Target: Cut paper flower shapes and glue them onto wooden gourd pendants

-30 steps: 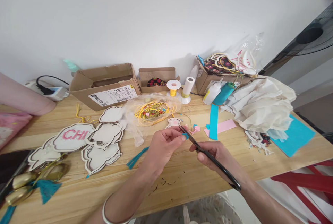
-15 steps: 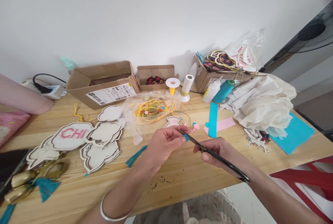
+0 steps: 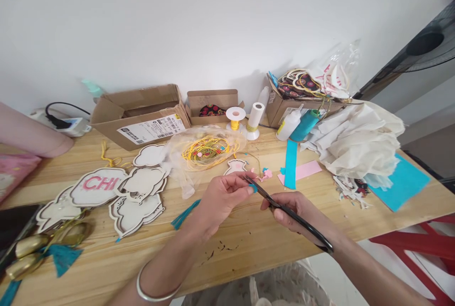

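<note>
Between the thumb and fingers of my left hand (image 3: 224,200) is a small blue piece of felt (image 3: 252,188). My right hand (image 3: 293,211) is closed on black scissors (image 3: 302,223), whose blades reach up and left to the felt piece. Just beyond my fingertips lie pink felt scraps (image 3: 266,173) and a small wooden-edged shape (image 3: 235,166). A blue strip (image 3: 290,166) crosses a pink strip (image 3: 308,170) to the right of the blades. The fingers of my left hand partly hide the felt.
Wooden-edged plaques (image 3: 97,184), brass bells (image 3: 30,251) and a blue tassel (image 3: 185,213) lie left. Along the wall stand a cardboard box (image 3: 142,121), spools (image 3: 254,119) and a glue bottle (image 3: 289,125). White cloth (image 3: 362,140) and a blue sheet (image 3: 405,185) are at right.
My right hand and the scissor handles have shifted slightly left. My left hand stays almost in place with the blue felt.
</note>
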The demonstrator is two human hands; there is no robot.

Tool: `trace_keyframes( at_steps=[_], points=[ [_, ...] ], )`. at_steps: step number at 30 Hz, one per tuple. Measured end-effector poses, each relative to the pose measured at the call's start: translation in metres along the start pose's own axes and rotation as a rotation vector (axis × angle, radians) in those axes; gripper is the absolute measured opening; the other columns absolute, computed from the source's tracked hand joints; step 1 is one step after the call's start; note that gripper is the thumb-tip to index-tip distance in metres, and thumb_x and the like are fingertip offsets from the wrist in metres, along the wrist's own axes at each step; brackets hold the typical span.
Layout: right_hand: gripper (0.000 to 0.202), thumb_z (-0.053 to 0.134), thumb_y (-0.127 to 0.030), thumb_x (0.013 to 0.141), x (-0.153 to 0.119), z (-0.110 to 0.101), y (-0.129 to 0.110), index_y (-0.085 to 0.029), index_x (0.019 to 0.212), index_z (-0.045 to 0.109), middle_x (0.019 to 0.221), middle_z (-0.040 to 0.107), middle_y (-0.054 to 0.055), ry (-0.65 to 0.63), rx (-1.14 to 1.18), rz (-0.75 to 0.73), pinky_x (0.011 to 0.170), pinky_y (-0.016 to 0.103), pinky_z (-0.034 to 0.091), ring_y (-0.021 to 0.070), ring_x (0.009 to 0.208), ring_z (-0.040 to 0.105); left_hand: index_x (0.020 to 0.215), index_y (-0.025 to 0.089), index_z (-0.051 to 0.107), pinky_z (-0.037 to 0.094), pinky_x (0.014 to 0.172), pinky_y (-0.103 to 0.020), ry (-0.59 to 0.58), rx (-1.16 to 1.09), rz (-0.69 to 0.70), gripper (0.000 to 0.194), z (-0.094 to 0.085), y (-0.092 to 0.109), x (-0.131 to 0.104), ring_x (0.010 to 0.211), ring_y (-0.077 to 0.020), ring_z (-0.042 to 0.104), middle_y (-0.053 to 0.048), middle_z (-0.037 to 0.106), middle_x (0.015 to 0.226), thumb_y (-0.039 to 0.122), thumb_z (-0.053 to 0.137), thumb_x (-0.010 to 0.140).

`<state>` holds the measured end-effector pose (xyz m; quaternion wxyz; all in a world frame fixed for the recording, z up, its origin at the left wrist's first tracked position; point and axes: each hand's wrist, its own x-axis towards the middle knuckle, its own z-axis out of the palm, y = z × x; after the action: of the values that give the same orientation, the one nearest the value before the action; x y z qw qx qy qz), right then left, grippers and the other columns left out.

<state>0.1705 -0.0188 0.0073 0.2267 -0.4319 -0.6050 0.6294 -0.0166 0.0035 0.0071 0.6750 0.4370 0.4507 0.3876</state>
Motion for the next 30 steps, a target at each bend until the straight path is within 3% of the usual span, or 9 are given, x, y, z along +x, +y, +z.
trace_keyframes(
  at_steps=[8, 26, 30],
  points=[
    [0.059, 0.046, -0.068, 0.075, -0.001, 0.007, 0.013, -0.011, 0.092, 0.055, 0.060, 0.030, -0.005, -0.007, 0.104, -0.008, 0.042, 0.021, 0.016, 0.0054, 0.048, 0.022, 0.056, 0.017, 0.065, 0.030, 0.101, -0.039, 0.020, -0.057, -0.002, 0.015, 0.001, 0.000, 0.001, 0.109, -0.0248, 0.054, -0.007, 0.067, 0.102, 0.028, 0.073, 0.063],
    [0.059, 0.045, -0.065, 0.077, -0.001, -0.001, 0.013, -0.012, 0.098, 0.056, 0.061, 0.028, -0.005, -0.074, 0.074, 0.014, 0.041, 0.020, 0.018, 0.0057, 0.049, 0.022, 0.055, 0.018, 0.064, 0.031, 0.100, -0.038, -0.010, -0.045, 0.017, 0.014, 0.000, 0.001, 0.000, 0.109, -0.0237, 0.054, -0.006, 0.067, 0.100, 0.025, 0.069, 0.066],
    [0.057, 0.046, -0.065, 0.076, 0.001, 0.000, 0.009, -0.011, 0.091, 0.056, 0.061, 0.030, -0.005, -0.051, 0.075, -0.011, 0.041, 0.020, 0.017, 0.0053, 0.049, 0.023, 0.056, 0.018, 0.065, 0.031, 0.100, -0.039, -0.005, -0.024, 0.012, 0.012, 0.000, 0.000, 0.000, 0.109, -0.0242, 0.054, -0.006, 0.067, 0.100, 0.024, 0.069, 0.065]
  ],
)
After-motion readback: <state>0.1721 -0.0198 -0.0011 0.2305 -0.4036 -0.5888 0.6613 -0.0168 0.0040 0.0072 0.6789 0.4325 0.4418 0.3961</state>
